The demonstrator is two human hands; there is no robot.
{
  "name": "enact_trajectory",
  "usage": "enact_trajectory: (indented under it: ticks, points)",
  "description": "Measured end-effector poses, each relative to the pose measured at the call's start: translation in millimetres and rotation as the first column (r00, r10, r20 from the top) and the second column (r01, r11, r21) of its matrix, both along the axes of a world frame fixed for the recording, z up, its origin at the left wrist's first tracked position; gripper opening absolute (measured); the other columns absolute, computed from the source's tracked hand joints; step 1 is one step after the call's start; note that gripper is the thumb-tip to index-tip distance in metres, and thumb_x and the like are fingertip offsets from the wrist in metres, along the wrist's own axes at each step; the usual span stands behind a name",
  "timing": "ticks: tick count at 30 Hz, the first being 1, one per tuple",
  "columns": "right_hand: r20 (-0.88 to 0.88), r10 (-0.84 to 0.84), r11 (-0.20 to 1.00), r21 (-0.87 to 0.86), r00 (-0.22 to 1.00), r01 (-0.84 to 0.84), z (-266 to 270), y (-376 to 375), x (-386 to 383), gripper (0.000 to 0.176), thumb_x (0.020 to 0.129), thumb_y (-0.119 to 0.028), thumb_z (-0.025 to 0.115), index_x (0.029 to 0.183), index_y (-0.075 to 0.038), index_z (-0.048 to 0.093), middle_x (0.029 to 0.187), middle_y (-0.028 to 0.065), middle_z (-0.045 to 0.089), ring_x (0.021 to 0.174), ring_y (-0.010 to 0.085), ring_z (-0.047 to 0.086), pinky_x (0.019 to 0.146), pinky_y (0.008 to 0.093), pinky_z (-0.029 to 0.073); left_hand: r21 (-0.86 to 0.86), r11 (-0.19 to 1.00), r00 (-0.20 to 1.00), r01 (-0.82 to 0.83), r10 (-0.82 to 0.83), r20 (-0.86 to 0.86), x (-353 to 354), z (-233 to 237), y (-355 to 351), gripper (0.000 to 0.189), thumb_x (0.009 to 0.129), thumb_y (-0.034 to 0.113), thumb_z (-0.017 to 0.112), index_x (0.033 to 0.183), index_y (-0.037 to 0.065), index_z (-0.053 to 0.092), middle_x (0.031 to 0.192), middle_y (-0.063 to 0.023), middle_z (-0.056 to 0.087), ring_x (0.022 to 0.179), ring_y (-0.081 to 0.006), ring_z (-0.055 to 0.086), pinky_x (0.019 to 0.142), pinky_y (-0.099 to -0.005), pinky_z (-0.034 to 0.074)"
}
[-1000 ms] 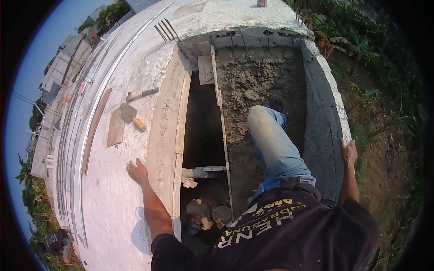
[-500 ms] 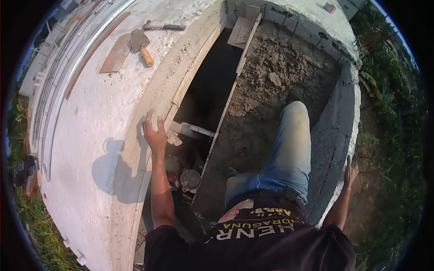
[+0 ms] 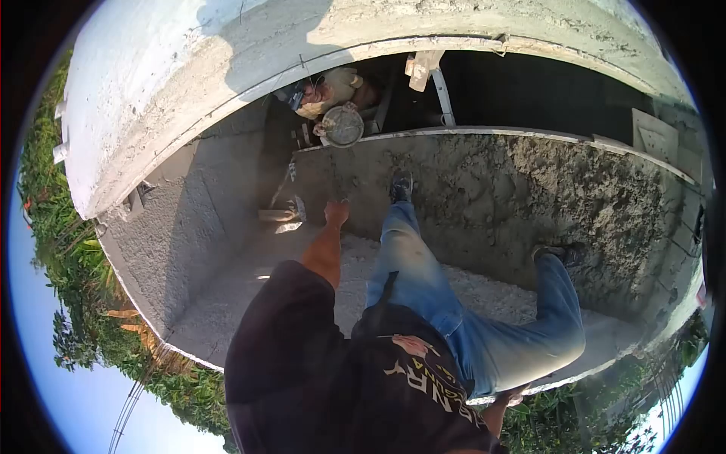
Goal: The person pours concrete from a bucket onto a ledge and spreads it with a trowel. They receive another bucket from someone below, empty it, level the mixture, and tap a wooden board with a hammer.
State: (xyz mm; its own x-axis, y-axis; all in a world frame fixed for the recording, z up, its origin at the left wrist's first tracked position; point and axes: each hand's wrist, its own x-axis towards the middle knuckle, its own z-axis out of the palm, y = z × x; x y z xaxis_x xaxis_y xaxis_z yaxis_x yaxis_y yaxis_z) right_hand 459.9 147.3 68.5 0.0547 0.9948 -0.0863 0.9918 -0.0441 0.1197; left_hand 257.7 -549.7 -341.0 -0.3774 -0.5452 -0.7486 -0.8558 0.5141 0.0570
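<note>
My left hand (image 3: pixel 337 213) is closed, held low over the wet grey concrete (image 3: pixel 484 170) near its left end; what lies within its fingers is too small to make out. My right hand (image 3: pixel 516 394) lies on the rim of the outer wall (image 3: pixel 556 384), partly hidden by my leg, its fingers flat. A person (image 3: pixel 321 97) stands below in the dark opening with both hands at a round bucket (image 3: pixel 342 127) by the concrete's edge. My shoes (image 3: pixel 401 185) stand on the concrete.
A long thin board (image 3: pixel 469 131) edges the concrete along the opening. Wooden pieces (image 3: pixel 425 69) and a metal bar (image 3: pixel 443 97) hang across the gap. A board (image 3: pixel 656 136) stands at the right. Wood scraps (image 3: pixel 278 216) lie left of my left hand. Plants grow beyond the walls.
The view has turned, and my left hand has left the pale concrete edge and reached down over the wet concrete. The person and bucket now show more clearly. My right hand remains on the wall.
</note>
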Motion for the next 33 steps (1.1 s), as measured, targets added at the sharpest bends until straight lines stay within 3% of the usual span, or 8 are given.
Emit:
enact_trajectory:
  ticks: [8,13,19,23,25,28,29,33]
  points:
    - [0.132,0.001,1.0,-0.018,0.991,0.001,7.9,13.6,-20.1,0.095,0.074,-0.073,0.056,0.119,0.011,0.056,0.119,0.0335,0.054,0.109,0.0448,0.053,0.096,0.0488,0.041,-0.044,0.886,0.881,-0.462,0.453,-0.136,-122.7,-50.8,-50.7,0.074,0.082,0.048,0.067,0.126,-0.009,0.049,0.123,-0.029,0.055,0.112,-0.0411,0.055,0.091,-0.0493,0.048]
    - [0.178,0.006,1.0,-0.01,0.984,-0.004,11.1,24.6,-29.2,0.094,0.074,-0.072,0.057,0.12,0.011,0.055,0.119,0.0331,0.054,0.109,0.0445,0.053,0.097,0.0486,0.041,0.257,0.412,0.379,-0.874,0.91,-0.169,-150.5,-92.5,-65.6,0.069,0.082,0.054,0.065,0.127,0.003,0.052,0.113,-0.011,0.057,0.094,-0.0236,0.057,0.082,-0.0424,0.05]
    - [0.216,0.015,1.0,-0.017,0.976,-0.012,5.1,32.7,-40.8,0.093,0.075,-0.07,0.058,0.122,0.01,0.054,0.119,0.0325,0.054,0.109,0.0441,0.052,0.097,0.0484,0.04,0.562,0.087,-0.028,-0.823,0.981,-0.192,-205.0,-57.6,-66.9,0.074,0.08,0.064,0.059,0.128,0.008,0.052,0.116,-0.0087,0.06,0.093,-0.024,0.057,0.078,-0.0421,0.045]
    - [0.242,0.018,0.999,-0.03,0.97,-0.011,6.9,39.3,-41.9,0.092,0.075,-0.069,0.059,0.122,0.01,0.053,0.119,0.0322,0.054,0.11,0.0438,0.052,0.098,0.0483,0.04,0.576,0.023,-0.1,-0.817,0.978,-0.182,-226.7,-83.0,-98.1,0.075,0.082,0.067,0.053,0.127,0.008,0.052,0.119,-0.0068,0.057,0.094,-0.0213,0.052,0.078,-0.043,0.043]
    - [0.257,0.02,0.999,-0.043,0.966,-0.009,13.3,42.4,-39.8,0.092,0.075,-0.068,0.059,0.123,0.01,0.053,0.119,0.032,0.054,0.11,0.0437,0.052,0.098,0.0482,0.04,0.794,0.056,0.01,-0.606,0.998,-0.063,-216.9,-107.9,-120.9,0.083,0.079,0.074,0.044,0.145,0.024,0.033,0.15,-0.0034,0.032,0.134,-0.0273,0.03,0.104,-0.0493,0.025]
    - [0.252,0.015,0.997,-0.081,0.968,0.005,28.1,43.9,-28.4,0.091,0.076,-0.067,0.06,0.124,0.01,0.052,0.12,0.0317,0.054,0.11,0.0435,0.052,0.098,0.0481,0.04,0.628,0.077,-0.013,-0.774,0.99,-0.138,-225.6,-89.8,-118.7,0.092,0.078,0.076,0.041,0.149,0.021,0.023,0.156,-0.0032,0.019,0.14,-0.0274,0.018,0.105,-0.0585,0.016]
    - [0.242,0.02,0.996,-0.094,0.97,0.003,33.1,42.9,-24.8,0.091,0.076,-0.067,0.06,0.124,0.01,0.052,0.12,0.0316,0.054,0.11,0.0434,0.052,0.098,0.0481,0.04,0.666,-0.021,-0.24,-0.746,0.941,-0.239,-228.3,-82.0,-103.7,0.071,0.086,0.065,0.048,0.132,0.011,0.048,0.12,-0.0064,0.055,0.109,-0.0196,0.053,0.084,-0.0369,0.047]
    - [0.299,0.234,0.935,0.192,0.925,-0.299,48.8,17.1,-91.5,0.076,0.08,-0.054,0.065,0.124,0.007,0.053,0.123,0.0277,0.051,0.115,0.0407,0.05,0.1,0.0459,0.039,0.717,-0.011,-0.311,-0.697,0.905,-0.289,-197.9,-47.6,-67.1,0.072,0.085,0.053,0.05,0.141,0.011,0.033,0.144,-0.0082,0.033,0.126,-0.0265,0.04,0.101,-0.044,0.039]
